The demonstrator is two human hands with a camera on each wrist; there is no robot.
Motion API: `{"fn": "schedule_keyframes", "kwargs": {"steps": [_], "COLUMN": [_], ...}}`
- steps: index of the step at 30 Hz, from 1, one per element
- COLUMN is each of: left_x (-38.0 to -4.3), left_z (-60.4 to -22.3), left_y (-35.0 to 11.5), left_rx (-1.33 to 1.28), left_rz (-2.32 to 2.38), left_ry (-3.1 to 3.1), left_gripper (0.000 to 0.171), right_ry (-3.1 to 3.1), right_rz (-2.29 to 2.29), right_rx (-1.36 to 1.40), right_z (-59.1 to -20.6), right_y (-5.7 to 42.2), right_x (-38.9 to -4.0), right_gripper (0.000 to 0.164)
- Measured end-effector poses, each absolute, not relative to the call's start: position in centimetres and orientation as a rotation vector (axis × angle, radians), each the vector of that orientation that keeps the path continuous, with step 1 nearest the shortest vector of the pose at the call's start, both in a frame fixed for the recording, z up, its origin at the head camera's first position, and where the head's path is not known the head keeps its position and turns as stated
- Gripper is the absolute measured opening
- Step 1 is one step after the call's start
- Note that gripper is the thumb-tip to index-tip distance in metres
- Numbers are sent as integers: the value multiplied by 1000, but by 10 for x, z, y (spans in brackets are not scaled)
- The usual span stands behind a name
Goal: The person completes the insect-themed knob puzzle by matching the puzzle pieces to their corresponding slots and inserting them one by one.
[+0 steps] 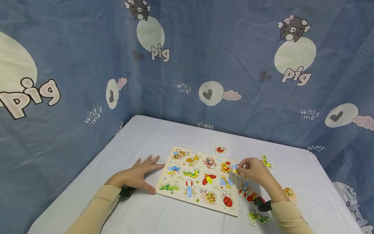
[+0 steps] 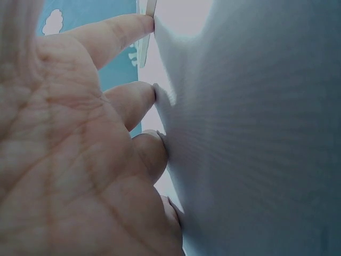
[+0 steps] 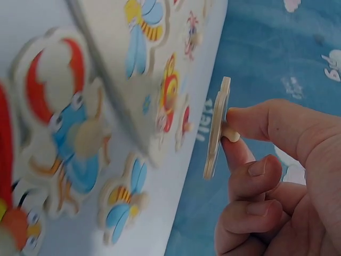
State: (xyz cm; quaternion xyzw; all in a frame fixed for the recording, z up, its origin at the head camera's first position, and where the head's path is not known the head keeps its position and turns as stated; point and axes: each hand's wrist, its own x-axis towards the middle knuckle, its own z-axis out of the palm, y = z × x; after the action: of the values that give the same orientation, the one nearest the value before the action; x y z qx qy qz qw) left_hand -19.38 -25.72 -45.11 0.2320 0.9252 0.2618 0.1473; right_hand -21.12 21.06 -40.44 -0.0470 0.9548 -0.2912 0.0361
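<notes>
My right hand [image 1: 254, 170] is over the upper right corner of a wooden insect puzzle board [image 1: 182, 182]. Thumb and fingers pinch the small knob of a puzzle piece [image 3: 216, 133], which appears edge-on in the right wrist view, its picture hardly visible. In the head view that piece shows some blue, beside a red and yellow butterfly piece [image 1: 225, 167] on the board. My left hand [image 1: 135, 175] lies spread on the table at the board's left side, index fingertip and thumb tip right at its edge.
Around the board lie loose knobbed pieces: a ladybug [image 1: 220, 149] behind it, a caterpillar [image 1: 267, 161], a snail [image 1: 290, 193] and a grasshopper [image 1: 258, 217] to the right. A blue stag beetle [image 3: 77, 138] and a bee-like piece [image 3: 122, 202] lie beside the board. Blue curtains [image 1: 187, 65] surround the white table.
</notes>
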Motion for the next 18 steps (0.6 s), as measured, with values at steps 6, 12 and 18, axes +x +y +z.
{"fn": "schedule_keyframes", "kwargs": {"steps": [6,12,18], "left_x": [-195,-195,-195], "left_z": [-453,-453,-453], "left_y": [-258,-257,-257], "left_rx": [676,669,680], "left_rz": [757,757,758], "left_ry": [2663,2661,2661], "left_gripper": [106,106,106], "right_ry": [2904,2878,2857], "right_rz": [-925,-945,-968], "right_rx": [-167,-190,-249], "right_z": [-401,-402,-404], "right_y": [194,181,169], "right_x": [-215,-221,-227], "right_gripper": [14,13,13]}}
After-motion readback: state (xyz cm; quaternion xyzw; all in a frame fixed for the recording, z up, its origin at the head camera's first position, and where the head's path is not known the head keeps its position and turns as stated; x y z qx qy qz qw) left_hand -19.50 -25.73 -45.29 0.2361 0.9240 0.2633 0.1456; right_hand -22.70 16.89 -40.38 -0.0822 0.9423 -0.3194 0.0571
